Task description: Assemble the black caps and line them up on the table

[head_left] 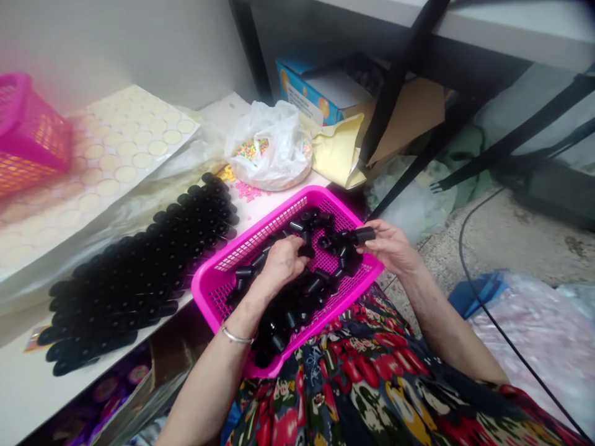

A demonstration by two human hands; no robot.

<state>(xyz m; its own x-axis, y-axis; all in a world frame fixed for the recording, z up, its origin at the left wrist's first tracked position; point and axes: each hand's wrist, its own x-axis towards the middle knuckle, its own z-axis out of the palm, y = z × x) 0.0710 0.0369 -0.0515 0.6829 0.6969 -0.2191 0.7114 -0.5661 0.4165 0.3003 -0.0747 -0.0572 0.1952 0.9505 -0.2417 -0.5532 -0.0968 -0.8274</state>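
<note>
Over pink basket (223, 291), right hand (393, 248) pinches black tube (363, 235)

— Where does the view look from?
— From the person's head, facing forward and steeply down onto the lap, close above the pink basket (260, 244).
— What lies at the edges?
— The worktop (28, 384) left, floor (511, 229) right.

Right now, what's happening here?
A seated person has a pink basket of small black caps on their lap. The left hand digs into the caps; the right hand pinches one black cap at the basket's far corner. Rows of black tubes lie on the shelf alongside.
</note>
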